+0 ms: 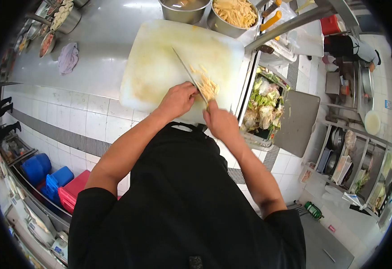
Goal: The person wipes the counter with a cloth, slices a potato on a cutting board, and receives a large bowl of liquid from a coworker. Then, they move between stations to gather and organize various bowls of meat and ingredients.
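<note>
On the white cutting board [155, 54], a long-bladed knife [188, 69] lies at a slant, its tip pointing away and to the left. My right hand [223, 121] is closed round the knife's handle near the board's front edge. My left hand [177, 101] rests on the board just left of the blade, fingers curled in against it. What those fingers hold, if anything, is hidden. Pale yellow cut strips [209, 87] are heaped along the blade's right side, with a few loose ones farther up.
Behind the board stand a metal pot of similar strips [225, 29] and a metal pot with liquid [184, 17]. A bin of vegetable scraps [265, 103] is at the right. A crumpled cloth [68, 58] lies left on the steel counter [101, 40]. Another person [362, 49] is at far right.
</note>
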A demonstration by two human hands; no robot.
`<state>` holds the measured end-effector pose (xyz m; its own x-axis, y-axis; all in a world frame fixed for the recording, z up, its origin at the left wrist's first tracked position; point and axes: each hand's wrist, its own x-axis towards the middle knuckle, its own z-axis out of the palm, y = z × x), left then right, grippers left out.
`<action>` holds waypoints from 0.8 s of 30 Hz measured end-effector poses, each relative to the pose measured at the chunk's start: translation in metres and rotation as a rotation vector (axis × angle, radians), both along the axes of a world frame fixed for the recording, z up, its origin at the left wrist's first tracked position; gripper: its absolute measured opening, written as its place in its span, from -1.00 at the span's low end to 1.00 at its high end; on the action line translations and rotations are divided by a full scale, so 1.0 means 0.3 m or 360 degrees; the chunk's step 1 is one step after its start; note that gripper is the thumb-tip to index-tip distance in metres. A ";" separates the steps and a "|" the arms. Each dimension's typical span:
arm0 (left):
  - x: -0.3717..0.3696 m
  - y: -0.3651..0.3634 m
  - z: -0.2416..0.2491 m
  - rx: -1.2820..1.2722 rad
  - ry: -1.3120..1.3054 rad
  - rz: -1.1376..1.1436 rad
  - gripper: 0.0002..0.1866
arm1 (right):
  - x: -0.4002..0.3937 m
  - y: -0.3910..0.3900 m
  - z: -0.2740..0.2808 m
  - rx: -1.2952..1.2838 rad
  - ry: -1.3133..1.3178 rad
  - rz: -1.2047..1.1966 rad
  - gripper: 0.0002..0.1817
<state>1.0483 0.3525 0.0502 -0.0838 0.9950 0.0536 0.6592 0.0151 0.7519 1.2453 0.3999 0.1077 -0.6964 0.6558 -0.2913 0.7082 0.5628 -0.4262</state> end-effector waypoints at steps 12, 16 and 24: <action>0.007 -0.004 -0.016 0.0030 0.0039 0.0042 -0.85 | -0.054 0.041 0.108 -0.0130 -0.0129 0.0002 -0.71; -0.001 -0.007 0.001 -0.0076 0.0003 0.0023 -0.88 | -0.011 -0.021 0.038 -0.0252 -0.0178 -0.0036 -0.71; -0.006 -0.016 0.001 0.0055 0.0016 0.0064 -0.86 | -0.014 -0.015 0.089 -0.0222 -0.0165 -0.0010 -0.71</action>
